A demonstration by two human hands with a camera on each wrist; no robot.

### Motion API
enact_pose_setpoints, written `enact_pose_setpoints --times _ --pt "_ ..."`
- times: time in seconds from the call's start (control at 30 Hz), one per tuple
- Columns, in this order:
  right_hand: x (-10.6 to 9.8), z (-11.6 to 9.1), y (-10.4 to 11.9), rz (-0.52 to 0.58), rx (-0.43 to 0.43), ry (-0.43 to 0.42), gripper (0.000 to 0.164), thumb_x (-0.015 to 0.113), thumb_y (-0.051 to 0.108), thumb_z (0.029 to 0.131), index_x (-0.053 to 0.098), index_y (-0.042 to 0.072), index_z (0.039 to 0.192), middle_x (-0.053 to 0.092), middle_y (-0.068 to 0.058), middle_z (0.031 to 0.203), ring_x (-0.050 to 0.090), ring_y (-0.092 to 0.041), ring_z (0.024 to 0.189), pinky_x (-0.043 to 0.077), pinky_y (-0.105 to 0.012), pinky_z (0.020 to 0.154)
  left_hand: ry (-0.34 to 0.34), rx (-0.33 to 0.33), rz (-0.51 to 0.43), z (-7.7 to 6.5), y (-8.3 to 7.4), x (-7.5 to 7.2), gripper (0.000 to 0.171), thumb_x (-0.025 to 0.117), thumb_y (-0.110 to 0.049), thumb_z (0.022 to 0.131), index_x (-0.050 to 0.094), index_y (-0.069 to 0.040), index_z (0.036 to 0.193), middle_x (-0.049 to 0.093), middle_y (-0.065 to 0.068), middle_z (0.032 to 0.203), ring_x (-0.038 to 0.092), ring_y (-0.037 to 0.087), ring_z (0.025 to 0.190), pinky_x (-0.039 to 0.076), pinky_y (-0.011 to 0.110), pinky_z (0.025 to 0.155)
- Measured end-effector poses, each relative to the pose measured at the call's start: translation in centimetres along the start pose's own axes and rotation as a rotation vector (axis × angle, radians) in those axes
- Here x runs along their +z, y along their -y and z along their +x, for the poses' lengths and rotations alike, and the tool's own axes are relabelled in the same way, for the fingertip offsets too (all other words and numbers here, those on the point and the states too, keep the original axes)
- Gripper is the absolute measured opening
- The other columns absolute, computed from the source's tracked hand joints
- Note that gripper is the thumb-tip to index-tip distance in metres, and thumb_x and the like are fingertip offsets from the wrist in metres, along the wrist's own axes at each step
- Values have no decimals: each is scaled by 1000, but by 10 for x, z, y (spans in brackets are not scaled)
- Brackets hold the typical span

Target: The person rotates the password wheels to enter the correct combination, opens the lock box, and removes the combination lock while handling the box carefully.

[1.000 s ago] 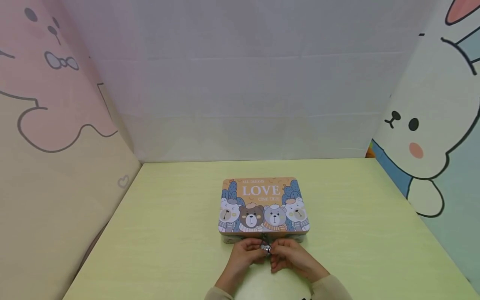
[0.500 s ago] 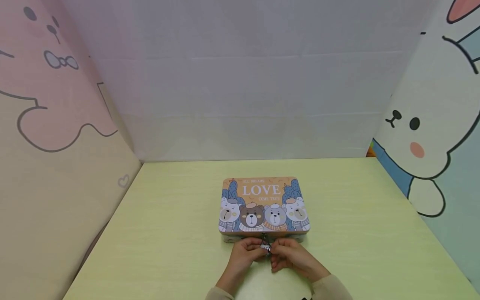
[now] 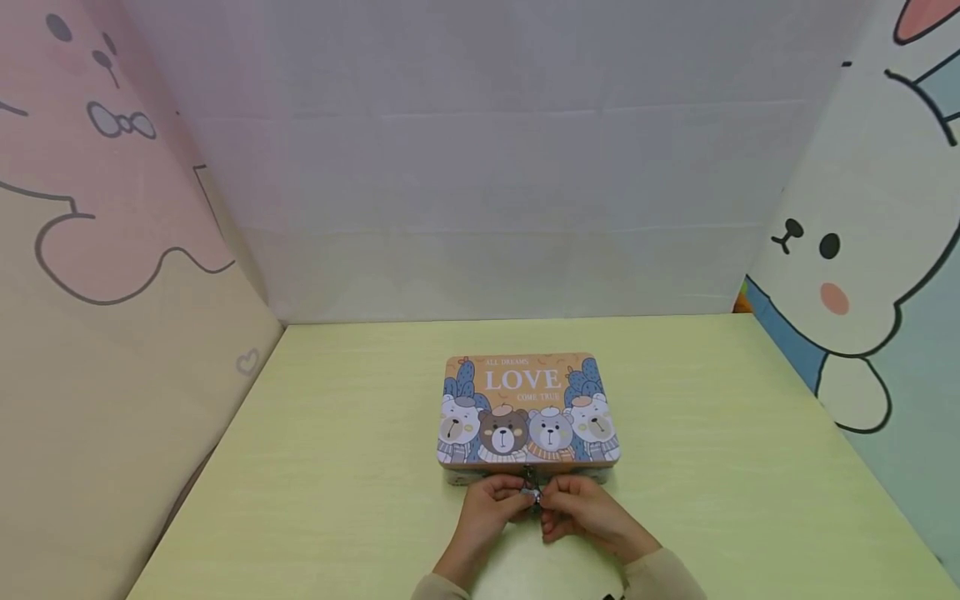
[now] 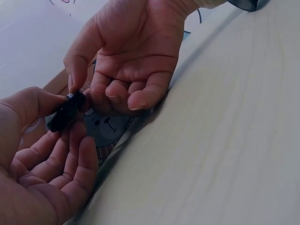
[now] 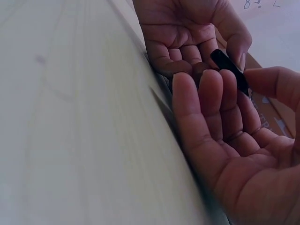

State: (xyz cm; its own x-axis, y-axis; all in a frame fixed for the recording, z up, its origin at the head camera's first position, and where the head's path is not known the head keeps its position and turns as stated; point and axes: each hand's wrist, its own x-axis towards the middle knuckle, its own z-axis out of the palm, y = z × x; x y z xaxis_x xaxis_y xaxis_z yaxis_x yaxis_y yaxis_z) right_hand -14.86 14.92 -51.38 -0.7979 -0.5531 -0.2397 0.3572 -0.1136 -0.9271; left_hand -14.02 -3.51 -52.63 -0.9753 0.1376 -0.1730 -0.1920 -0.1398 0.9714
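Note:
A rectangular tin box (image 3: 528, 397) with bears and the word LOVE on its lid lies closed on the table. At the clasp on its front side hangs a small dark, shiny padlock (image 3: 533, 495). My left hand (image 3: 483, 510) pinches the padlock between thumb and fingers from the left. From the other side, my right hand (image 3: 588, 510) pinches its right end with thumb and forefinger. In the left wrist view the padlock (image 4: 65, 112) shows as a black body between both hands' thumbs. The fingers hide much of it.
The pale yellow-green table (image 3: 337, 433) extends around the box. A whitish back wall (image 3: 487, 208) rises behind it. Cartoon-printed panels stand at both sides, a rabbit panel (image 3: 847, 258) on the right.
Less of the padlock's bright silver face shows than a second ago, and the right fingertips have shifted slightly on it. The box and the left hand stay in place.

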Motion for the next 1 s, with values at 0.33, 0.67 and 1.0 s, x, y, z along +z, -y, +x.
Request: enact_pose_setpoints --times 0.33,0.67,1.0 --pt "1 0 1 -9 -6 -18 12 52 4 93 59 6 84 61 -4 74 64 -14 66 60 -32 66 12 -5 -18 3 1 -2 21 68 2 82 64 16 97 71 12 81 64 10 65 56 22 61" --pt "0 0 0 14 -13 -16 16 50 4 93 59 10 81 60 -3 73 63 -13 67 61 -35 67 9 -33 -72 1 2 -2 27 60 2 86 59 25 100 70 7 82 63 10 61 57 24 62" --pt "1 -1 3 34 -28 10 19 48 6 96 59 12 82 59 -1 70 64 -15 63 60 -32 64 41 -31 -186 -2 -1 -3 21 63 5 83 62 18 99 72 7 85 66 10 66 56 23 64"
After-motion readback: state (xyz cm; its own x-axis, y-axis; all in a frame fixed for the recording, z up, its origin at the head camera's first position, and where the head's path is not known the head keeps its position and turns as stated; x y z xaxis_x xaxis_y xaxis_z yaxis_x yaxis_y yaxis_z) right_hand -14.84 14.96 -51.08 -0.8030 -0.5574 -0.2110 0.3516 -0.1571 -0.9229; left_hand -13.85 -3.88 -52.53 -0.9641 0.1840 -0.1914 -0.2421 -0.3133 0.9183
